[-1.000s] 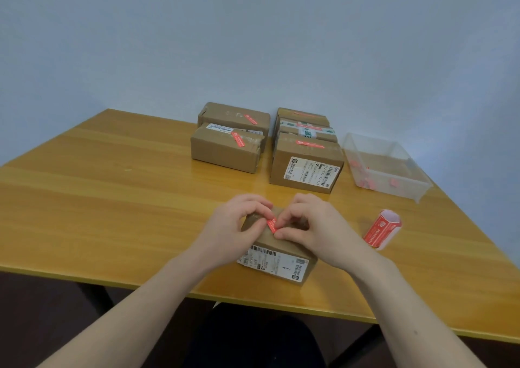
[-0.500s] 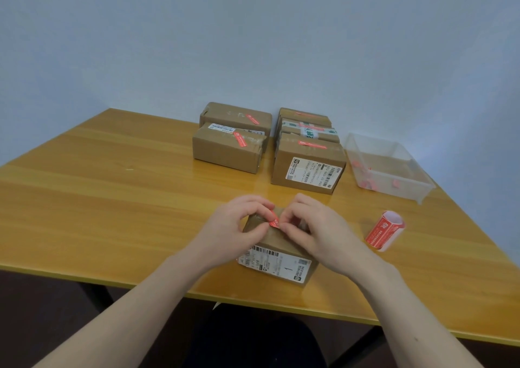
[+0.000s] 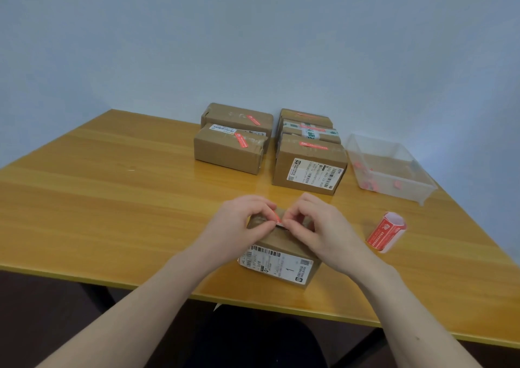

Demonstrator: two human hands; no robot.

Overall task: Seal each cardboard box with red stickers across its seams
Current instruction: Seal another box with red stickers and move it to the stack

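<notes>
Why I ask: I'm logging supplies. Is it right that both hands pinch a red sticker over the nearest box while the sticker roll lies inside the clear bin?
Not quite. The head view shows the sticker roll lying on the table, nearer than the clear bin. Both hands, left hand and right hand, do pinch the red sticker over the nearest box.

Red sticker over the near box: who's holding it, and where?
Both hands pinch the red sticker: left hand at its left end, right hand at its right end.

Glossy wooden table [image 3: 112, 193] against a plain pale blue wall [image 3: 253, 44].
</notes>
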